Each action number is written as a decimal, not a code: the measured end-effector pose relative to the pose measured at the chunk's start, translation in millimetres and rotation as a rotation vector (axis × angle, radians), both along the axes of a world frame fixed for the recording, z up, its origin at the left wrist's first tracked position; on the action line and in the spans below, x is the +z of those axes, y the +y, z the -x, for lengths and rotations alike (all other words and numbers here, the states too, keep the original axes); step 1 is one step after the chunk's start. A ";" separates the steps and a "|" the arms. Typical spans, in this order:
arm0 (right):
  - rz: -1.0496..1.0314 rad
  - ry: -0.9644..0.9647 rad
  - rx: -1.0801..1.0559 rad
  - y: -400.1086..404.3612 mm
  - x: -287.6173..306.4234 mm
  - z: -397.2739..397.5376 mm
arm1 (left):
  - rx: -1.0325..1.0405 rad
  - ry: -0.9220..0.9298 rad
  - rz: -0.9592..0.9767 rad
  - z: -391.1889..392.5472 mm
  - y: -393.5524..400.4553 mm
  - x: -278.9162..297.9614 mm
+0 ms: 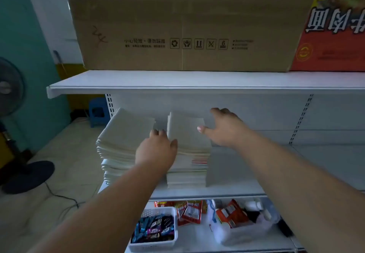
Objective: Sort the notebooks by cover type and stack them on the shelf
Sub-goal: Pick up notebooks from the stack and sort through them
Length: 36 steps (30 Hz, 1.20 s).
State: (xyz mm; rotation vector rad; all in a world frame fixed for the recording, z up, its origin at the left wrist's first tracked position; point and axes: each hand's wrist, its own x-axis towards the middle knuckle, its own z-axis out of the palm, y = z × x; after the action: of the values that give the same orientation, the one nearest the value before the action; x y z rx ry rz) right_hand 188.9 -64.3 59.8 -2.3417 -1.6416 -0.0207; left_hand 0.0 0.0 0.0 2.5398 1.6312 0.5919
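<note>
Two stacks of pale notebooks stand side by side on the middle white shelf (246,173). The left stack (122,134) is wider and fans out at its front edge. The right stack (187,150) is squarer, with a red-striped cover edge showing partway down. My left hand (156,150) sits between the stacks, its fingers curled against the right stack's left side and its thumb on top. My right hand (223,128) reaches past the right stack's far right corner with its fingers spread and its thumb touching the top cover.
A large cardboard box (187,23) and a red printed box (335,35) sit on the upper shelf. Below, a white basket (154,231) of wrapped snacks, red packets (189,211) and a clear tub (243,223). A floor fan (11,126) and blue stool (97,110) stand left.
</note>
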 end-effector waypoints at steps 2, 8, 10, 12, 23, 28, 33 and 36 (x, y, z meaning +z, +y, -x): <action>0.025 -0.009 -0.017 10.4 -2.4 -5.1 | 0.053 0.061 0.043 -9.9 13.6 2.3; 0.060 0.012 0.021 41.1 -13.8 -18.1 | 0.126 0.167 0.083 -32.7 48.8 8.6; 0.062 0.027 0.043 47.8 -18.0 -21.5 | 0.136 0.168 0.147 -34.1 52.0 10.0; 0.055 0.046 0.059 53.0 -22.6 -23.6 | 0.143 0.144 0.174 -33.9 52.7 12.1; 0.034 0.083 0.007 50.2 -53.9 -26.3 | 0.119 -0.138 0.471 -9.2 45.6 25.1; 0.044 0.125 -0.053 47.2 -63.5 -27.8 | 0.115 -0.233 0.372 -17.4 46.2 19.9; 0.015 0.196 -0.076 47.9 -67.3 -32.0 | 0.119 -0.982 0.487 4.8 30.3 11.7; 0.089 0.180 -0.105 56.1 -71.9 -28.8 | 0.088 -1.224 0.579 20.3 17.9 4.2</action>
State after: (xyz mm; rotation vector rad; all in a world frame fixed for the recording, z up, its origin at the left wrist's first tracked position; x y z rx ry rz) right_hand 217.7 -8.2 -12.1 -2.4142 -1.4620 0.2393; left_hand -20.3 17.9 4.2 1.1969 1.1392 1.1330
